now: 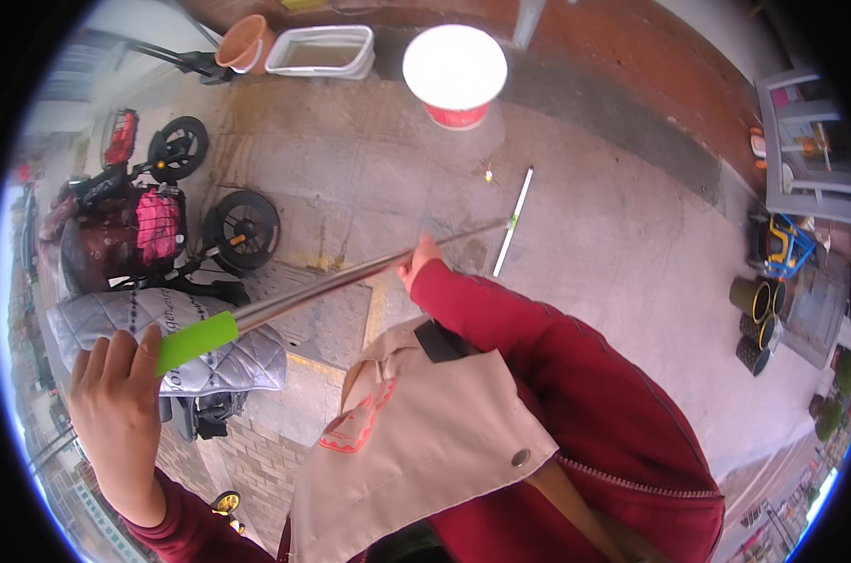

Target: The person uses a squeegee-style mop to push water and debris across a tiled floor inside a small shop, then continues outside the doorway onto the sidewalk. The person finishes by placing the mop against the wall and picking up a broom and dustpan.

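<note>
A long metal pole point(313, 284) with a bright green grip point(199, 343) runs from the lower left towards the middle. My left hand point(119, 401) is closed around the green grip at its near end. Further along the shaft, my right hand point(420, 262) is wrapped around the metal. The pole's far end meets a narrow squeegee blade point(513, 222) with a green middle part, low over or on the pavement; whether it touches is unclear. A beige apron point(425, 436) hangs over a dark red jacket below my hands.
A red-sided bucket with a white top point(455, 70), a white tub point(321, 53) and an orange bucket point(245, 43) stand along the wall. Parked scooters point(116, 225), one with a quilted cover point(256, 355), are at left. Black pots point(751, 299) and a gray-framed window point(812, 186) are at right.
</note>
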`<act>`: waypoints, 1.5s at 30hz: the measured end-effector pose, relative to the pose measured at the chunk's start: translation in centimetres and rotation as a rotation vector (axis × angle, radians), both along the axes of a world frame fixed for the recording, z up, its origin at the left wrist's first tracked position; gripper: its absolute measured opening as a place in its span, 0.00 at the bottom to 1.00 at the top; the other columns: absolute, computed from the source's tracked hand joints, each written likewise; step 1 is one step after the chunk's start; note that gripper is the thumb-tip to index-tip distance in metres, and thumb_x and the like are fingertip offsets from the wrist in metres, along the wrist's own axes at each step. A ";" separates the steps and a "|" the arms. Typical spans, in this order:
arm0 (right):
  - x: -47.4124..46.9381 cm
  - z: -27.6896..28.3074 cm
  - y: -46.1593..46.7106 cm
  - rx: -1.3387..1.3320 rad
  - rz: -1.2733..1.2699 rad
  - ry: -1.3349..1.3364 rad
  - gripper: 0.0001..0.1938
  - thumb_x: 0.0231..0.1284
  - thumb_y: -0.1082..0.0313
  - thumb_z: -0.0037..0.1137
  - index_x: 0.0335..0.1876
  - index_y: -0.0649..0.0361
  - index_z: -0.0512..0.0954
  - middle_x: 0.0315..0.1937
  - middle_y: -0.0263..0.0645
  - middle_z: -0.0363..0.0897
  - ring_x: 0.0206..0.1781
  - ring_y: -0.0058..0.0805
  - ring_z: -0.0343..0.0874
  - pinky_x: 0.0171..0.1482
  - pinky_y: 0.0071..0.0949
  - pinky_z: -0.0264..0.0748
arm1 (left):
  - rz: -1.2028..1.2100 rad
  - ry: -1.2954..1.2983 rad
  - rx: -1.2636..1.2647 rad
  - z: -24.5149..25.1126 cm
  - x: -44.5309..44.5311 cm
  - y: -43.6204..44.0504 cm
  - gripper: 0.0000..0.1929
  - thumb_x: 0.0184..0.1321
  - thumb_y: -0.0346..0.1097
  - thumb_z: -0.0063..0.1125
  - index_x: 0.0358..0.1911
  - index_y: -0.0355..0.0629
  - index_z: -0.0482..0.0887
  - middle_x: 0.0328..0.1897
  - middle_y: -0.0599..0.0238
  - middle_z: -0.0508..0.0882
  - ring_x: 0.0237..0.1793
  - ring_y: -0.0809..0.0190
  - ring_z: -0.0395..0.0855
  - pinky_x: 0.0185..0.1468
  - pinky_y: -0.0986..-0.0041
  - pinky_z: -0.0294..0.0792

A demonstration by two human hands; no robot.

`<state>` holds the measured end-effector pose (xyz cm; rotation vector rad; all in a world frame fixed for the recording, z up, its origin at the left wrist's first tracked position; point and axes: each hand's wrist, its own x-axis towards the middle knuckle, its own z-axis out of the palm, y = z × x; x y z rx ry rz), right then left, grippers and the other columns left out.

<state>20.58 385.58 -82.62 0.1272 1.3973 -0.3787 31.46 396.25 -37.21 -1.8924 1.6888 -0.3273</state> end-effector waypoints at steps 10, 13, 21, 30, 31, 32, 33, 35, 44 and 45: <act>4.7 8.6 2.8 0.203 0.392 -0.542 0.17 0.67 0.53 0.29 0.32 0.57 0.67 0.23 0.36 0.73 0.22 0.26 0.71 0.20 0.24 0.64 | 0.258 -0.191 -0.141 7.8 1.2 5.6 0.12 0.35 0.26 0.58 0.29 0.40 0.75 0.22 0.63 0.67 0.25 0.58 0.67 0.30 0.68 0.58; 8.1 10.0 4.8 0.278 0.616 -0.608 0.20 0.68 0.51 0.29 0.32 0.58 0.69 0.25 0.37 0.75 0.26 0.27 0.75 0.21 0.22 0.66 | 0.461 -0.175 -0.134 9.0 1.6 8.6 0.13 0.33 0.28 0.59 0.27 0.41 0.73 0.22 0.60 0.67 0.27 0.54 0.68 0.33 0.65 0.58; 25.1 12.9 7.5 0.109 0.954 -0.793 0.19 0.67 0.51 0.34 0.32 0.59 0.72 0.29 0.39 0.78 0.32 0.26 0.78 0.23 0.20 0.67 | 0.872 -0.230 -0.285 8.8 6.7 17.1 0.12 0.34 0.28 0.58 0.24 0.41 0.70 0.23 0.57 0.67 0.28 0.49 0.68 0.36 0.65 0.58; 48.3 15.1 3.0 -0.665 1.064 -0.395 0.19 0.63 0.50 0.43 0.28 0.60 0.70 0.18 0.34 0.72 0.16 0.19 0.68 0.14 0.19 0.63 | 1.142 0.187 -0.410 4.8 22.6 18.3 0.21 0.33 0.25 0.63 0.37 0.42 0.76 0.31 0.57 0.78 0.33 0.45 0.76 0.34 0.61 0.66; 50.7 14.1 1.4 -0.637 1.087 -0.348 0.19 0.62 0.50 0.44 0.27 0.60 0.70 0.17 0.34 0.70 0.15 0.19 0.65 0.13 0.19 0.62 | 1.156 0.285 -0.373 4.3 24.6 17.4 0.21 0.36 0.27 0.63 0.40 0.43 0.76 0.32 0.56 0.78 0.32 0.46 0.76 0.32 0.62 0.66; 52.9 13.0 -0.2 -0.701 1.064 -0.318 0.20 0.61 0.51 0.45 0.28 0.65 0.69 0.16 0.39 0.70 0.14 0.25 0.69 0.13 0.24 0.66 | 1.115 0.298 -0.339 3.6 26.4 16.2 0.22 0.37 0.27 0.62 0.42 0.43 0.75 0.33 0.57 0.78 0.32 0.47 0.76 0.32 0.62 0.66; 54.9 11.8 -1.8 -0.715 1.088 -0.249 0.21 0.61 0.51 0.45 0.29 0.66 0.70 0.16 0.40 0.71 0.14 0.27 0.69 0.14 0.25 0.66 | 1.072 0.308 -0.305 3.1 28.0 15.0 0.22 0.38 0.27 0.62 0.43 0.44 0.75 0.33 0.57 0.78 0.32 0.48 0.77 0.31 0.62 0.67; 58.1 9.4 -5.0 -0.756 1.133 -0.175 0.22 0.61 0.50 0.44 0.28 0.66 0.72 0.16 0.41 0.72 0.13 0.28 0.70 0.14 0.27 0.67 | 1.028 0.298 -0.220 2.3 31.0 12.4 0.23 0.40 0.29 0.62 0.45 0.44 0.74 0.33 0.58 0.78 0.31 0.49 0.77 0.31 0.63 0.67; 67.7 2.0 -16.9 -0.787 1.323 0.025 0.22 0.59 0.51 0.44 0.22 0.65 0.74 0.13 0.43 0.73 0.13 0.36 0.72 0.17 0.34 0.69 | 0.837 0.445 -0.257 0.6 42.1 -0.4 0.25 0.40 0.31 0.62 0.48 0.42 0.75 0.33 0.60 0.79 0.25 0.54 0.78 0.26 0.67 0.68; 68.4 1.6 -18.0 -0.763 1.340 0.034 0.21 0.59 0.52 0.44 0.22 0.65 0.74 0.13 0.43 0.73 0.13 0.36 0.72 0.18 0.35 0.70 | 0.802 0.454 -0.275 0.6 43.5 -2.1 0.25 0.40 0.31 0.63 0.47 0.42 0.75 0.33 0.60 0.79 0.25 0.54 0.78 0.26 0.67 0.68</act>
